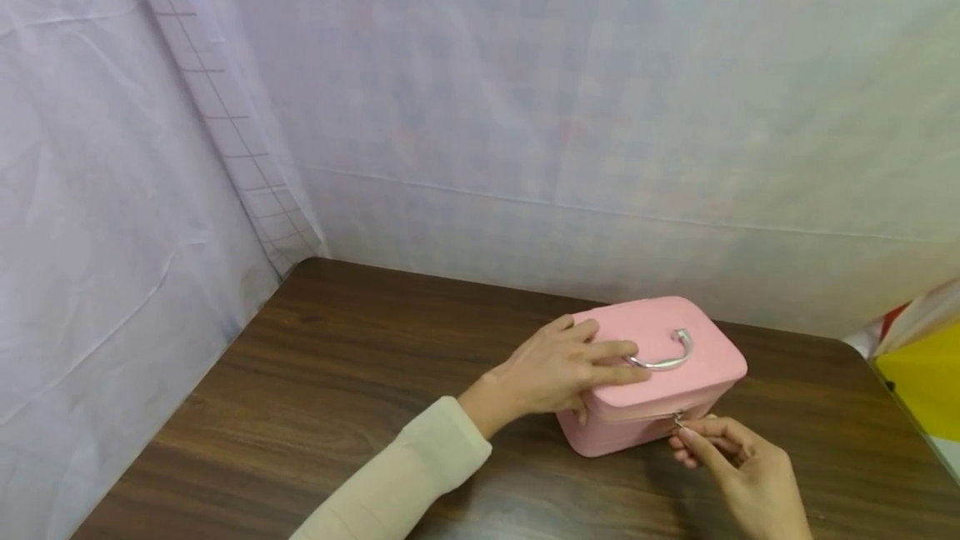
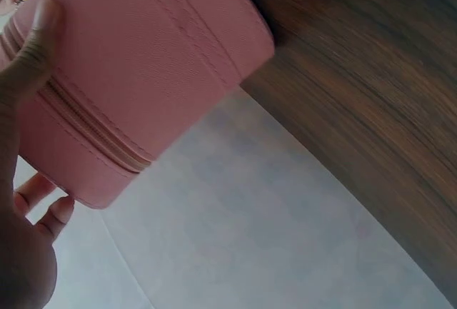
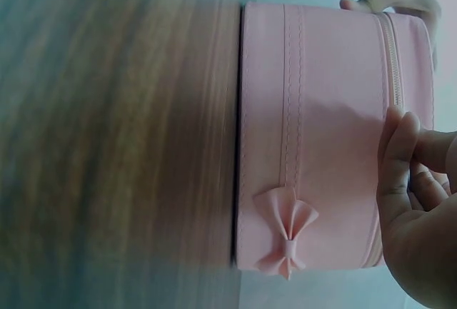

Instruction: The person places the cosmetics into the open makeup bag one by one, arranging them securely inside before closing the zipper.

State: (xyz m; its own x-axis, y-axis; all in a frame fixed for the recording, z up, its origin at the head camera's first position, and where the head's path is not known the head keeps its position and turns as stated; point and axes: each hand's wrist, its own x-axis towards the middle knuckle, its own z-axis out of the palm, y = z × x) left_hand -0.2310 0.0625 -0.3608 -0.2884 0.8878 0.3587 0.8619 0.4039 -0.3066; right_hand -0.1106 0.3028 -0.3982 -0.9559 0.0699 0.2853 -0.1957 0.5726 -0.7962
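A pink case (image 1: 637,322) with a silver handle (image 1: 667,365) on its lid stands upright near the back right of the table. My left hand (image 1: 551,369) holds its left end, fingers spread over the lid beside the handle and thumb (image 2: 43,34) against the side below the zipper (image 2: 93,127). At the front, my right hand (image 1: 738,461) pinches the small metal zipper pull (image 1: 678,419) between thumb and index finger. In the right wrist view those fingers cover the pull, and a pink bow (image 3: 288,230) shows on the front of the case.
The dark wood-grain table (image 1: 337,373) ends against a pale hanging cloth (image 1: 525,107) behind the case. Another white cloth (image 1: 97,190) hangs along the left edge. Something yellow (image 1: 926,382) is beyond the right edge.
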